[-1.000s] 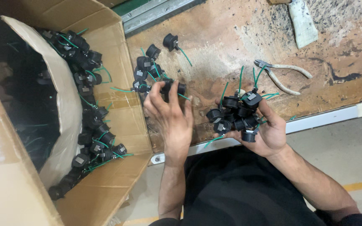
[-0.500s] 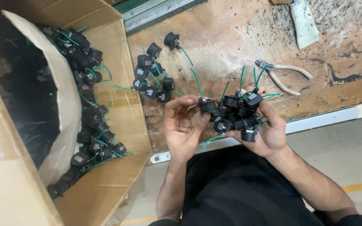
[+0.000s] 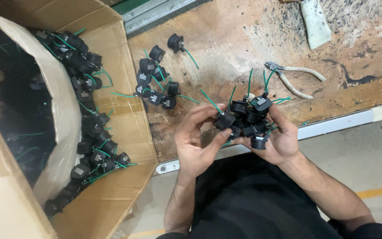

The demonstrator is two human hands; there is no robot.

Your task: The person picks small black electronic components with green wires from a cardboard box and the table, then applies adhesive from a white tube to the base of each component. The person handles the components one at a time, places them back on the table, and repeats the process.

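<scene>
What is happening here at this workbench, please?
A person holds a bunch of small black plastic parts with green wires in the right hand. The left hand pinches one black part at the bunch's edge. More such parts lie on the worn wooden bench and on the open cardboard box flap. Cream-handled pliers lie nearby.

A bunch of small black plastic parts (image 3: 249,118) is sitting in the right hand (image 3: 279,140), just above the table edge. Thin green wires are sticking up and out of the bunch. The left hand (image 3: 196,142) is pinching one black part (image 3: 224,120) at the bunch's left side, maybe touching the others.
</scene>
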